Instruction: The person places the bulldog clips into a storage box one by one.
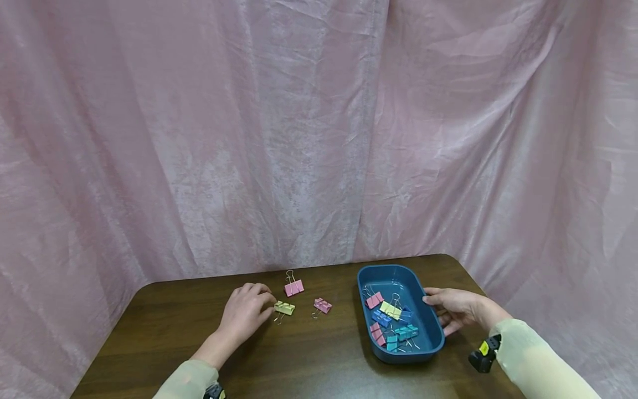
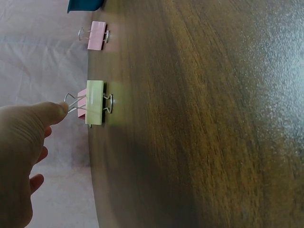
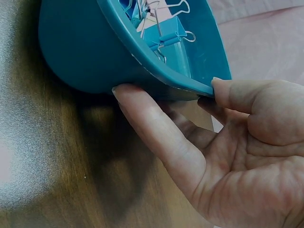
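Observation:
My left hand (image 1: 244, 310) reaches over the table and pinches a wire handle of a yellow binder clip (image 2: 95, 102); the thumb shows on the wire, while the fingertips opposite are hidden in the left wrist view. Two pink binder clips lie close by, one (image 1: 294, 287) behind the yellow clip and one (image 1: 323, 305) to its right. On the right, my right hand (image 1: 461, 307) holds a blue plastic box (image 3: 90, 52) by its right side, thumb at the rim and fingers against the outer wall. Inside the box are several binder clips in pink, yellow, blue and teal.
The brown wooden table (image 1: 309, 366) has rounded far corners. A pink curtain (image 1: 299, 138) hangs right behind its far edge. A black device (image 1: 482, 360) is strapped at the right wrist.

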A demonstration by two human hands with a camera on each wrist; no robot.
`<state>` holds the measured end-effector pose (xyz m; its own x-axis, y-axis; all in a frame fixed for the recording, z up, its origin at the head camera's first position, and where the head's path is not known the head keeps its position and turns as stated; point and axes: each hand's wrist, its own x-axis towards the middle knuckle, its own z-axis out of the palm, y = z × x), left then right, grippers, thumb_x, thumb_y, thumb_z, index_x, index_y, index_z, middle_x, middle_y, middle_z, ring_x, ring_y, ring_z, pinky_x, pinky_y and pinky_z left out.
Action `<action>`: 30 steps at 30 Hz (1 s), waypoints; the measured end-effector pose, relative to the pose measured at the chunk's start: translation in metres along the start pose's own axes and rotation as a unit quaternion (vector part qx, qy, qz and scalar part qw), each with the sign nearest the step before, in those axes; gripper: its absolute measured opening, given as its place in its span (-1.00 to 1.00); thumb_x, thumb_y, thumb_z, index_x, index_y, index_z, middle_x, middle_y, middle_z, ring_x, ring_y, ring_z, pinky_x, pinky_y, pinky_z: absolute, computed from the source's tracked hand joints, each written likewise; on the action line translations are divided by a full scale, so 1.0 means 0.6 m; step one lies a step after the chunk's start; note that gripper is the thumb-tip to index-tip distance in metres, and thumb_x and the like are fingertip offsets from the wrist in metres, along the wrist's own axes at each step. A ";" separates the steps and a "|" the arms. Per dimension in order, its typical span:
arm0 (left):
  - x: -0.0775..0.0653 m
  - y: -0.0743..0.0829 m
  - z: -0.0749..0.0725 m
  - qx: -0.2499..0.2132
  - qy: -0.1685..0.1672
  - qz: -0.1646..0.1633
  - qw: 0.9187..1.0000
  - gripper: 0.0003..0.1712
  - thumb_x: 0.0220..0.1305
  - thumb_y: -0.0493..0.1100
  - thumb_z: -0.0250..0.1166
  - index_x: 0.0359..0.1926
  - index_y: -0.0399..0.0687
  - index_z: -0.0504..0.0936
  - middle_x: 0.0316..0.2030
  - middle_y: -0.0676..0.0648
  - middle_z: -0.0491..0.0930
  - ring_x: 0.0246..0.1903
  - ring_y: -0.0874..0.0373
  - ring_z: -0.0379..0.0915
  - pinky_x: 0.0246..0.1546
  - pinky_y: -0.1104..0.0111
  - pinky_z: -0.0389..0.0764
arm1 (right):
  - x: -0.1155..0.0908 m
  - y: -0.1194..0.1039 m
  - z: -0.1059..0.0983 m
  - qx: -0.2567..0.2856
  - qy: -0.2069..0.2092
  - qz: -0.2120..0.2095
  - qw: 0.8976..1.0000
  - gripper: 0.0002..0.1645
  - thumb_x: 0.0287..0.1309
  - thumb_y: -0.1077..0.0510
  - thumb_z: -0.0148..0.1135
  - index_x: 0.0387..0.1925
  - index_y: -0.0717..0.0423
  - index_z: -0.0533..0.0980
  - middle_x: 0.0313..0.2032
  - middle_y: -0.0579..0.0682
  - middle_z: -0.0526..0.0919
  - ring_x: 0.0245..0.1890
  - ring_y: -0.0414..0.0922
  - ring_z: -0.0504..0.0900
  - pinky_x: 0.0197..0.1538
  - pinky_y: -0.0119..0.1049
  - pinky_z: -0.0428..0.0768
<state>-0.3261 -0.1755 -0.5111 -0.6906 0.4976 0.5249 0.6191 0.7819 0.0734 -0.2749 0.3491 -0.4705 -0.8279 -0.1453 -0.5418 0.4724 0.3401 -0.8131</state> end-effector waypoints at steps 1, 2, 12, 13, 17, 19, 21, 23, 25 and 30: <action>0.000 0.000 0.000 -0.001 0.000 0.001 1.000 -0.77 0.03 -0.13 0.62 -0.27 0.14 0.77 -0.11 0.01 0.64 -0.05 -0.08 0.53 0.02 -0.05 0.49 | -0.001 0.000 0.000 0.000 -0.003 -0.001 1.000 -0.28 0.59 0.07 -0.06 0.59 0.15 -0.04 0.06 0.26 0.64 -0.14 0.24 0.74 -0.22 0.13 0.72; 0.001 0.000 0.000 -0.002 0.001 0.002 1.000 -0.77 0.03 -0.13 0.62 -0.27 0.14 0.77 -0.11 0.01 0.64 -0.05 -0.07 0.53 0.02 -0.05 0.49 | 0.000 0.000 -0.001 0.001 -0.003 0.000 1.000 -0.28 0.59 0.07 -0.06 0.59 0.14 -0.03 0.05 0.26 0.64 -0.14 0.24 0.74 -0.22 0.13 0.72; 0.002 -0.001 0.003 0.002 -0.003 0.005 1.000 -0.80 0.05 -0.12 0.61 -0.31 0.15 0.75 -0.12 0.03 0.64 -0.05 -0.07 0.52 0.01 -0.05 0.49 | 0.003 -0.001 0.001 -0.001 0.012 0.003 1.000 -0.29 0.58 0.07 -0.04 0.59 0.14 0.00 0.02 0.22 0.66 -0.16 0.22 0.75 -0.23 0.12 0.72; 0.002 0.000 0.003 0.003 -0.004 0.004 1.000 -0.80 0.05 -0.12 0.60 -0.31 0.15 0.75 -0.12 0.03 0.64 -0.05 -0.07 0.52 0.02 -0.05 0.49 | 0.003 -0.001 0.002 0.001 0.011 0.004 1.000 -0.29 0.58 0.08 -0.04 0.59 0.13 0.01 0.01 0.23 0.66 -0.16 0.22 0.75 -0.23 0.13 0.72; 0.000 0.000 0.004 0.005 -0.004 0.005 1.000 -0.82 0.06 -0.12 0.60 -0.33 0.15 0.74 -0.13 0.02 0.64 -0.05 -0.07 0.52 0.03 -0.06 0.49 | 0.003 0.000 0.003 0.006 0.011 0.006 1.000 -0.29 0.58 0.09 -0.04 0.58 0.14 0.01 0.00 0.24 0.66 -0.15 0.23 0.75 -0.22 0.15 0.72; 0.000 -0.001 0.005 0.005 -0.003 0.004 1.000 -0.82 0.06 -0.12 0.60 -0.34 0.15 0.74 -0.13 0.02 0.64 -0.05 -0.07 0.53 0.02 -0.06 0.49 | 0.003 0.000 0.003 0.007 0.012 0.006 1.000 -0.29 0.58 0.09 -0.04 0.58 0.15 0.00 0.00 0.25 0.66 -0.15 0.23 0.75 -0.22 0.15 0.72; -0.002 -0.001 0.005 0.006 -0.001 0.003 1.000 -0.82 0.06 -0.12 0.60 -0.35 0.16 0.73 -0.13 0.02 0.64 -0.05 -0.07 0.53 0.02 -0.06 0.50 | 0.002 0.000 0.003 0.007 0.012 0.005 1.000 -0.29 0.58 0.09 -0.04 0.58 0.15 0.00 0.01 0.24 0.65 -0.15 0.23 0.75 -0.21 0.15 0.72; -0.002 -0.002 0.006 0.006 0.000 0.000 1.000 -0.82 0.06 -0.12 0.60 -0.36 0.17 0.73 -0.13 0.03 0.64 -0.06 -0.06 0.53 0.01 -0.05 0.51 | 0.001 0.000 0.004 0.008 0.012 0.005 1.000 -0.29 0.58 0.09 -0.04 0.58 0.15 0.00 0.01 0.24 0.65 -0.15 0.22 0.74 -0.21 0.15 0.72; -0.002 -0.002 0.008 0.005 0.000 -0.003 1.000 -0.82 0.06 -0.12 0.60 -0.35 0.17 0.74 -0.13 0.02 0.64 -0.06 -0.06 0.53 0.00 -0.05 0.51 | 0.001 0.000 0.004 0.009 0.012 0.005 1.000 -0.29 0.58 0.09 -0.04 0.58 0.14 0.01 0.01 0.25 0.65 -0.15 0.22 0.74 -0.21 0.16 0.72; 0.000 -0.003 0.011 0.003 -0.001 0.000 1.000 -0.82 0.05 -0.14 0.61 -0.34 0.15 0.75 -0.13 0.02 0.64 -0.06 -0.07 0.53 -0.01 -0.06 0.51 | 0.000 -0.001 0.003 0.003 0.014 0.004 1.000 -0.30 0.58 0.08 -0.04 0.58 0.14 0.02 0.03 0.26 0.64 -0.16 0.23 0.75 -0.22 0.15 0.72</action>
<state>-0.3298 -0.1742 -0.5168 -0.6915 0.4973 0.5239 0.6159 0.7849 0.0679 -0.2746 0.3469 -0.4704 -0.8324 -0.1171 -0.5417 0.4801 0.3358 -0.8104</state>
